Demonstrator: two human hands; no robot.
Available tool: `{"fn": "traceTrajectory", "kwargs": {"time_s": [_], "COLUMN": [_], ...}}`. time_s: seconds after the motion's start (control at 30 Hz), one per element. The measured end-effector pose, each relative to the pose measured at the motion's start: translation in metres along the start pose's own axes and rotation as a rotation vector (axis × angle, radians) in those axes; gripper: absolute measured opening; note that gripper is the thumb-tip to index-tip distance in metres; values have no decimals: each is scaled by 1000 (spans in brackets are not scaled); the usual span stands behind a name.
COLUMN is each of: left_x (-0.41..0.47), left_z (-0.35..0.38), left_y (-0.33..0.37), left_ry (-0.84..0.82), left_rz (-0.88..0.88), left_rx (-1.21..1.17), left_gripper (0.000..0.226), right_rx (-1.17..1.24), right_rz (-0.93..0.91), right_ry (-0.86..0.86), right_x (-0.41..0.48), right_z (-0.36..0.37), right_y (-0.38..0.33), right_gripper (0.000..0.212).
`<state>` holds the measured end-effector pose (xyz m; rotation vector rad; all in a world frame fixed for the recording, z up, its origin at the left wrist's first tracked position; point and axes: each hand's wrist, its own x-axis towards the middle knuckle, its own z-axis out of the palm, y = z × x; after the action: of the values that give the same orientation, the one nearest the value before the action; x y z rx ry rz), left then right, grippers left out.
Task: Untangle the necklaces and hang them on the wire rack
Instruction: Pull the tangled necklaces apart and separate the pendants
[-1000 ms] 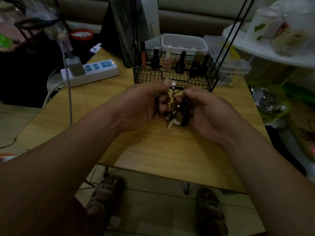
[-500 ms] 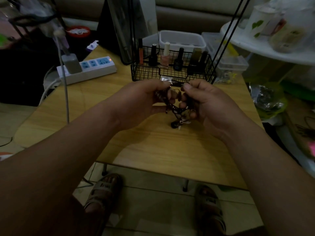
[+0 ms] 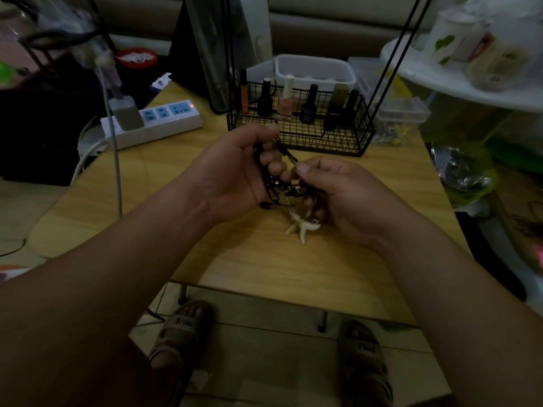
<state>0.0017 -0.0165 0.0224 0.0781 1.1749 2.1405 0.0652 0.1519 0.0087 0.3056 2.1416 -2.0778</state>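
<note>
Here both hands grip necklaces; starfish pendant dangles below.

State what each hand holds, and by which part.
The left hand grips the tangled necklaces by their bunched cords; the right hand pinches one cord at the tangle's top.

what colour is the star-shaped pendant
Cream white star-shaped pendant, clearest in the head view.

Both forearms reach in from the lower corners and meet at centre. My left hand sits higher, palm turned right, fingers curled round the necklaces. My right hand sits lower, thumb and forefinger pinching a strand.
</note>
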Motion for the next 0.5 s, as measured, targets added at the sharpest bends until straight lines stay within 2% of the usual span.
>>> {"fn": "traceTrajectory", "kwargs": {"time_s": [0.1,0.2,0.23,0.4,0.5], "left_x": [4,7,7,4,5], "left_z": [-4,-11,-11,-9,-12], "left_y": [-4,-9,-10,-10,-11], "left_ry": [54,189,225,254,230], "left_rz": [13,107,144,230,286], "left_rx": [236,834,963,1340,1502], "left_gripper": [21,17,15,7,25], "right_rx": [-123,-250,-281,-472,-610], "right_rz": [-8,-14,-20,-44,-98], "right_ry": [45,89,97,132,157], "right_x": [0,-1,-1,-5,-7], "right_z": [-3,-7,-8,-17,-25], "right_y": [-1,-3,-4,-8,-8], "right_gripper": [11,9,10,24,28]}}
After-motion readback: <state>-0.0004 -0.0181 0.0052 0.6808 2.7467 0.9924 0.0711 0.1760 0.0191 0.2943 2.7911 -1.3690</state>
